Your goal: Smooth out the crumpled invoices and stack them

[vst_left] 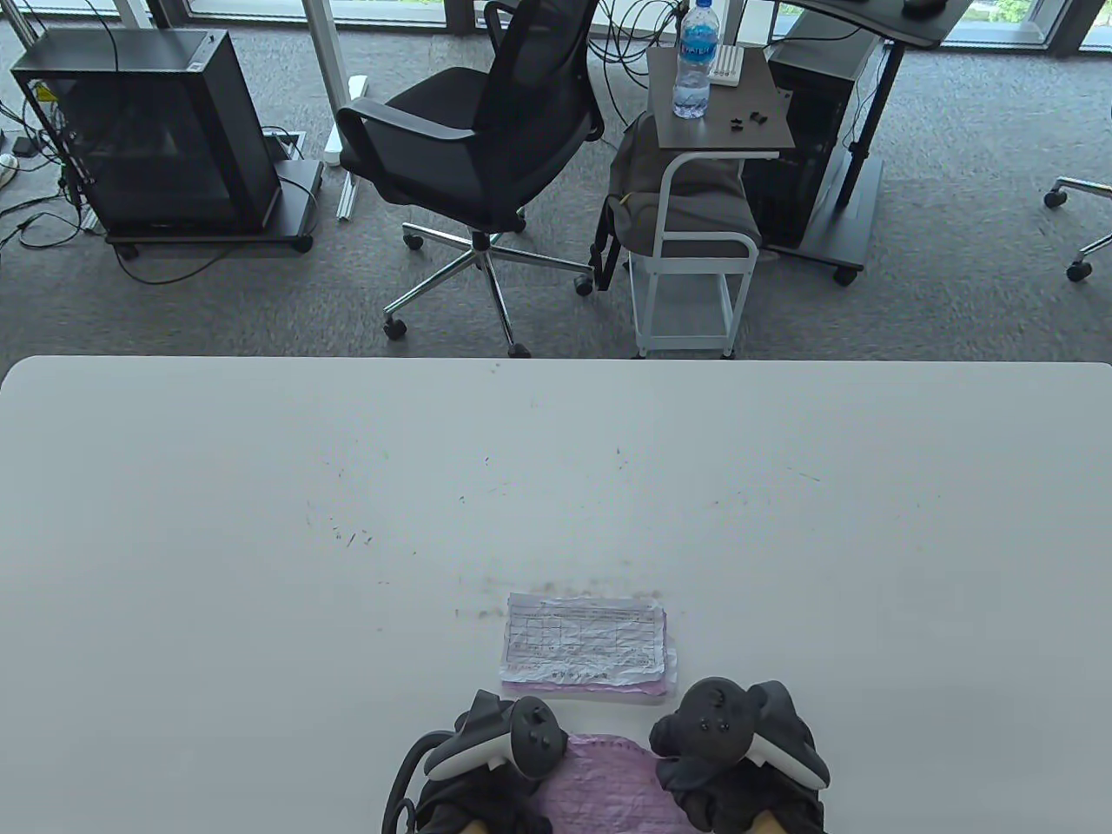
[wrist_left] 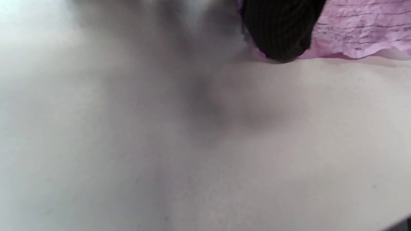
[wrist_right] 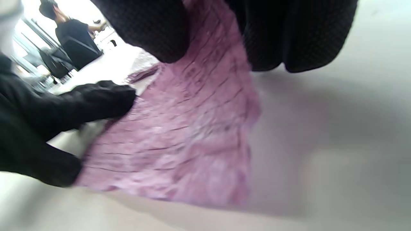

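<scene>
The white tabletop (vst_left: 261,486) runs nearly the whole width of the table view, faintly scuffed with small dark marks toward its middle. Beyond its far edge lies grey carpet with a black office chair (vst_left: 473,148), a computer tower on a rolling stand (vst_left: 156,130), and a small white side cart (vst_left: 695,217) carrying a water bottle (vst_left: 695,56).

Close to the near edge, a stack of flattened invoices (vst_left: 584,645) lies flat, a white printed sheet on top with pink edges showing beneath it. Just nearer, apart from the stack, a crumpled pink invoice (vst_left: 608,782) sits between the two hands. The left hand (vst_left: 499,738) rests at the sheet's left side; in the left wrist view a gloved fingertip (wrist_left: 279,35) touches down at the paper's edge. The right hand (vst_left: 738,738) is on the sheet's right side, its fingers (wrist_right: 289,35) down on the paper in the right wrist view, with the left hand's fingers lying on the opposite edge. Neither hand looks curled around the paper; both seem to press it flat.

To the left, right and beyond the stack, bare tabletop stretches to the edges.
</scene>
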